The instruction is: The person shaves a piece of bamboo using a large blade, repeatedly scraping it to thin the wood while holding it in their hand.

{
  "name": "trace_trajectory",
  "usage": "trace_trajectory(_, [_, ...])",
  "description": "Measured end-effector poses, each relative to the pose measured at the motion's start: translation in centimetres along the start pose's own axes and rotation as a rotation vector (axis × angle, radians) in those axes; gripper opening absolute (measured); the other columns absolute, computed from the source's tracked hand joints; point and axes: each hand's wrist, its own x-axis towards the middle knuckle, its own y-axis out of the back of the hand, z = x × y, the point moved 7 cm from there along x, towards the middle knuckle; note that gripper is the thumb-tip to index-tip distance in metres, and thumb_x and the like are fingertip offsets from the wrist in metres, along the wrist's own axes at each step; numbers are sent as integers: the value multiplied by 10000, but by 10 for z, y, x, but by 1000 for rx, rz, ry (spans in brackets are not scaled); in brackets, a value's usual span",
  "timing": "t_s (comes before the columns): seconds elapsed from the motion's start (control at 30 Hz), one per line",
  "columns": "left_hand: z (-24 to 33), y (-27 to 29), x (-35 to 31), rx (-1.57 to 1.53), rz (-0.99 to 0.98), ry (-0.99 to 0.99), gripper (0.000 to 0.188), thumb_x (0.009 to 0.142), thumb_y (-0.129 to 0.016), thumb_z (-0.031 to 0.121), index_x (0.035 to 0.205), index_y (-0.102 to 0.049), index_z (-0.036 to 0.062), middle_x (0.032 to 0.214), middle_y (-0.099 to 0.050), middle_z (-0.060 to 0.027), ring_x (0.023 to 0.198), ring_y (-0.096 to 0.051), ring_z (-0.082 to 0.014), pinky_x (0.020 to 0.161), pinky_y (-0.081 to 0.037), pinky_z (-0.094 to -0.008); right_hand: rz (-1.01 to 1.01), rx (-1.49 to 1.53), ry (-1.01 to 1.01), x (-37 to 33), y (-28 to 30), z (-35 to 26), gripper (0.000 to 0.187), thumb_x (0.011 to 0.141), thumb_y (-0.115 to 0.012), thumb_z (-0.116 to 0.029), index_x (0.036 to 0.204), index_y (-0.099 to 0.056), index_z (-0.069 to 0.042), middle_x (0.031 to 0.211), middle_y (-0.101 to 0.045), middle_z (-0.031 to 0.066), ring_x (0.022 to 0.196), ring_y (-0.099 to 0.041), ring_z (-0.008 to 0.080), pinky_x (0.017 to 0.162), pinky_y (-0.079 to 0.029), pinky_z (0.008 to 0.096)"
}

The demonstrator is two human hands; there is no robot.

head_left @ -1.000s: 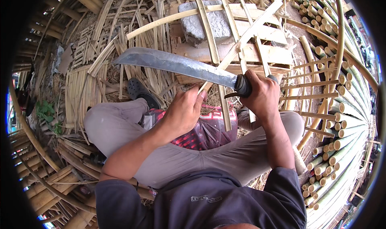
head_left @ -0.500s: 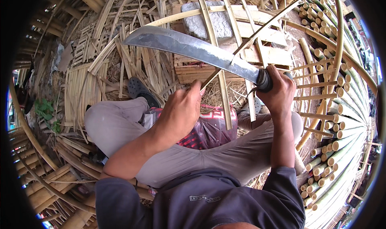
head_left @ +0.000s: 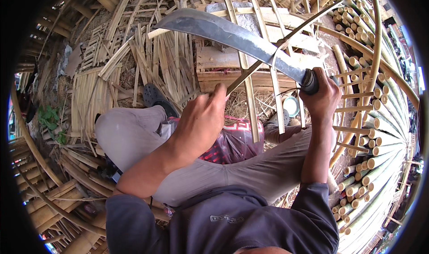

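My right hand [head_left: 321, 93] is wrapped round the dark handle of a machete [head_left: 223, 36], whose long curved blade points to the far left. The blade crosses over a narrow bamboo strip [head_left: 255, 67], and a thin curled sliver [head_left: 276, 53] stands up by the crossing. Closed on the near end of that strip is my left hand [head_left: 202, 120], thumb on top. The strip slants away to the far right across several pale bamboo slats [head_left: 248, 93], which form an open lattice. Whether the blade's edge is in the strip, I cannot tell.
A wooden block [head_left: 223, 81] and a pale stone [head_left: 250, 22] lie beyond the lattice. Stacked bamboo poles [head_left: 380, 138] fill the right side. Loose split bamboo [head_left: 167, 62] covers the ground at left. A round whitish dish [head_left: 291, 106] shows near my right wrist.
My right hand and the machete have shifted right and slightly farther away. A curled sliver now shows at the blade. My left hand keeps its grip, almost in place.
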Motion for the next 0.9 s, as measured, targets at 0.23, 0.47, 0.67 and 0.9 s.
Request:
trace_trajectory(0.23, [-3,-2,-2,-21,44,-51,99,976,-533,28,934,-486,-48,709,-602,-299,732,-614,-511,606,-458,-551,59,25,28,3,1,3,357,561,-772,-88,897,-655,-123,696,-673,89,593,-660,293,571,-511,402])
trace_trajectory(0.47, [-16,-3,-2,2,58,48,125,979,-523,37,1016,-524,-83,709,-604,-315,736,-615,-516,620,-466,-555,-115,97,-35,4,-22,-23,336,574,-769,-66,868,-617,-124,684,-675,94,609,-680,290,574,-517,417])
trace_trajectory(0.67, [-21,-5,-5,-88,25,92,143,984,-514,41,1044,-529,-87,713,-600,-337,738,-611,-528,633,-460,-572,-215,206,48,-4,-31,-48,407,542,-823,-110,892,-617,-123,723,-665,64,642,-675,279,599,-511,414])
trace_trajectory(0.9, [-16,-3,-9,-119,-38,5,151,967,-512,21,1077,-511,-82,711,-588,-330,740,-594,-544,632,-454,-568,-52,119,1,11,-11,-35,327,587,-821,-114,824,-596,-125,633,-639,60,548,-648,297,557,-503,424])
